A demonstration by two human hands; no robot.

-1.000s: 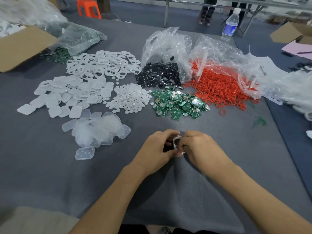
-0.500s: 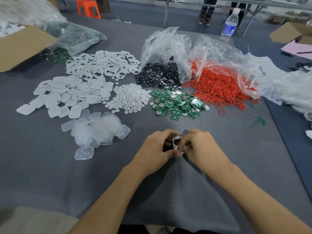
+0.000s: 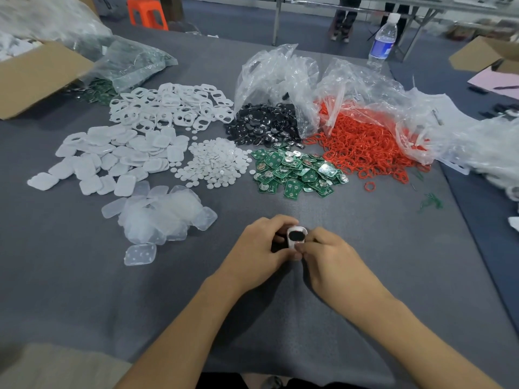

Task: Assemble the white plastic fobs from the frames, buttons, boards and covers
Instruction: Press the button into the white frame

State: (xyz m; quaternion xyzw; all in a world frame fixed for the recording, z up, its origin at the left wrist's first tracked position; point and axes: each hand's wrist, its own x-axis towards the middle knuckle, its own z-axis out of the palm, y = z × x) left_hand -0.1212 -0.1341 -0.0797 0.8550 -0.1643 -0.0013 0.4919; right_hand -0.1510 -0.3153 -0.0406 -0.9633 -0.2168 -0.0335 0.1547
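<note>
1. White frame [image 3: 297,228] is sitting between both hands in the head view, low over the grey surface [image 3: 84,290] just in front of the person. A black button [image 3: 296,236] is filling its oval opening.
2. Left hand [image 3: 258,248] is curling its grip round the frame's left side, while the right hand [image 3: 334,256] is pinching the near edge between thumb and fingertip. Both grips are clamped on that one piece.
3. Compared with a second ago, the hands are hardly shifting, but the frame is now tilting up and showing more of its face. The button is looking seated, so I judge the button step to be nearly done.
4. Next, one of the green boards [image 3: 295,172] is probably going in, then one of the white covers [image 3: 118,155] at the left. Both heaps are lying well apart from the hands.
</note>
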